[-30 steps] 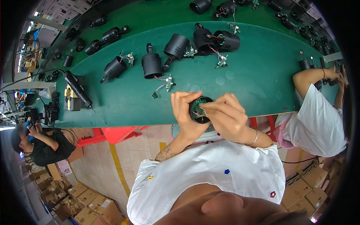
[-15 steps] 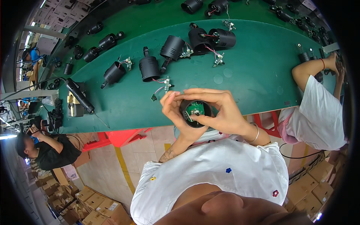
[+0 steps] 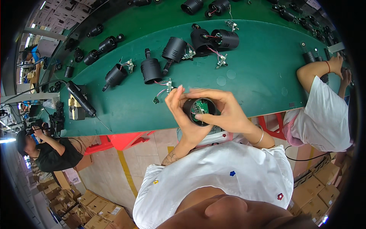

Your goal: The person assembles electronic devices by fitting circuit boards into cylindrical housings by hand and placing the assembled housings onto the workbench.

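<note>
Both my hands hold a black cylindrical housing (image 3: 188, 109) near the table's front edge, its open end facing me. My left hand (image 3: 185, 124) wraps its left and lower side. My right hand (image 3: 227, 110) curls round the far and right side, with its thumb over the opening. Inside sits a green circuit board (image 3: 205, 108), partly covered by that thumb. Just beyond my left fingertips lies another small circuit board (image 3: 169, 87), wired to a black housing (image 3: 150, 70).
Several more black housings (image 3: 173, 49) with wired boards lie farther back on the green table (image 3: 263, 68). An electric screwdriver (image 3: 81, 98) rests at the left on a holder. A person (image 3: 322, 110) works at the right, another (image 3: 53, 150) at the left. A red stool (image 3: 126, 140) stands below.
The housing has tipped slightly in my hands, and the board appears more tilted inside it. My left fingers have shifted a little. At the right, the co-worker's hands have moved slightly.
</note>
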The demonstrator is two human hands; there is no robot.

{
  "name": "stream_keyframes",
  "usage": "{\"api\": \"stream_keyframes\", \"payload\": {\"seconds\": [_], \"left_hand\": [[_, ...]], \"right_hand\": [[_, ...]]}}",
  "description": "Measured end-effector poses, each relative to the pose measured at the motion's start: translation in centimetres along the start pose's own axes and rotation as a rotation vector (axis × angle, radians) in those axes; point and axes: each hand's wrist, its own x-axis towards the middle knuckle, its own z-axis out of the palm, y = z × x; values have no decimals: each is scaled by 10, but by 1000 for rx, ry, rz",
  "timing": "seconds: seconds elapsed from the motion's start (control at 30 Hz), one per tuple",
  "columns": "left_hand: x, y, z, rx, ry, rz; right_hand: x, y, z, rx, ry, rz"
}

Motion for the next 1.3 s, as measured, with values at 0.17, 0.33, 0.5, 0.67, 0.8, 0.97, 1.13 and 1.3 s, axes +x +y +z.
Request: {"api": "stream_keyframes", "payload": {"seconds": [0.17,0.33,0.5,0.67,0.8,0.97,1.13,1.3], "left_hand": [[10,-1,-9,66,35,-43],[3,-3,-12,97,111,-96],[4,-2,-10,167,116,-23],[5,5,-14,-122,194,-225],[5,5,-22,-151,144,-280],[8,-3,-9,-199,78,-259],[0,-16,-19,-261,143,-286],[5,-17,-17,-193,82,-217]], "right_hand": [[-1,-49,-15,-704,42,-627],[-14,-86,36,-1038,196,-978],[3,-92,49,-1100,299,-1009],[13,-95,51,-909,-195,-1033],[10,-94,58,-894,-330,-973],[-12,-94,41,-984,-333,-883],[-16,-112,42,-1145,-206,-632],[-19,-117,44,-1158,-67,-599]]}}
